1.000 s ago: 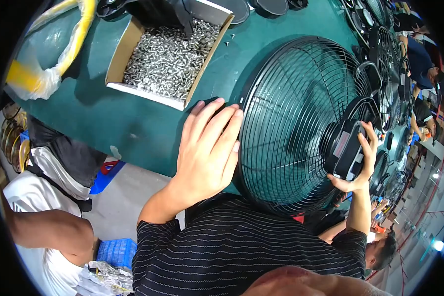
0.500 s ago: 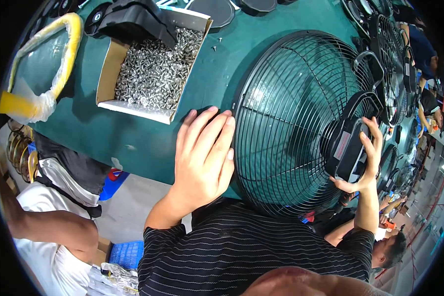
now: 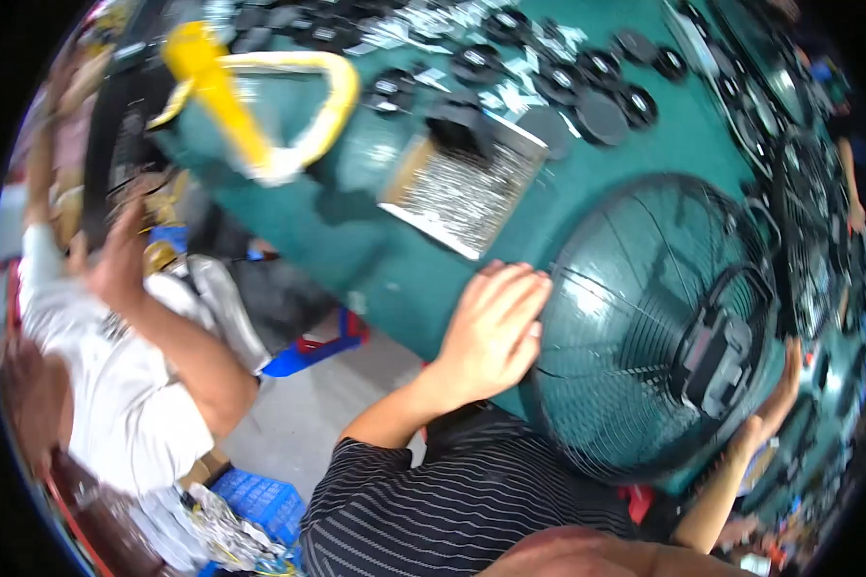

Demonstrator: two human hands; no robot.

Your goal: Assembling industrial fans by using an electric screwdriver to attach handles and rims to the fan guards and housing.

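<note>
A round black wire fan guard (image 3: 635, 375) lies on the green table, with a black motor housing (image 3: 717, 361) at its middle and a curved bracket over it. My left hand (image 3: 496, 332) rests at the guard's left rim, fingers stretched out side by side; whether they touch the wire is blurred. My right hand (image 3: 777, 399) is at the guard's right edge, off the housing, fingers extended upward with nothing in them. Beyond my left hand stands a cardboard box (image 3: 427, 231) of small silver screws (image 3: 462, 197), with a black plastic part (image 3: 460, 130) over its far side.
A yellow, plastic-wrapped loop (image 3: 342, 96) stands at the table's left edge. Several black discs (image 3: 601, 115) and loose metal pieces lie at the back. More fan guards (image 3: 808, 226) crowd the right. A person in a white shirt (image 3: 125, 385) is on the left, near a blue crate (image 3: 260, 500).
My right hand has come off the motor housing to the guard's right edge. My left hand stays by the left rim. The view has shifted, showing more of the table's back and left.
</note>
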